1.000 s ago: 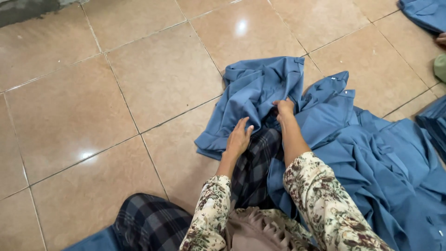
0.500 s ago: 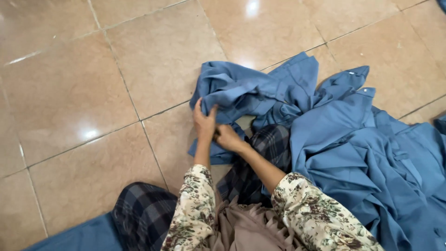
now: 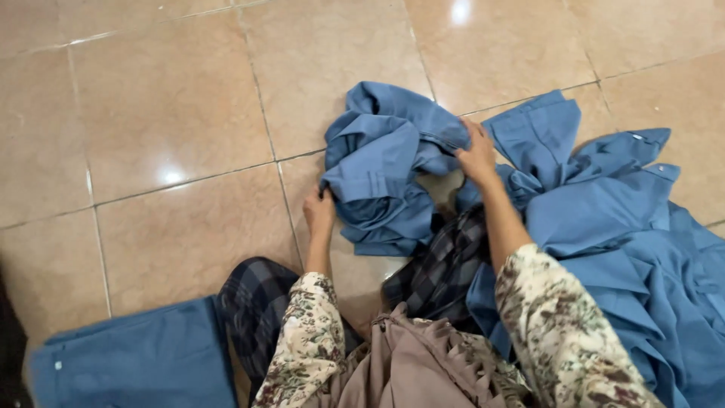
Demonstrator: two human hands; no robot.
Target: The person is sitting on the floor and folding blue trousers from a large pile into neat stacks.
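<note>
the left hand [image 3: 319, 214] grips the near edge of a crumpled blue shirt [image 3: 385, 162] on the tiled floor [image 3: 174, 113]. the right hand [image 3: 477, 155] pinches its upper fold. more blue cloth [image 3: 627, 234] lies heaped to the right, touching it. a folded blue piece [image 3: 128, 363] lies beside the left knee.
</note>
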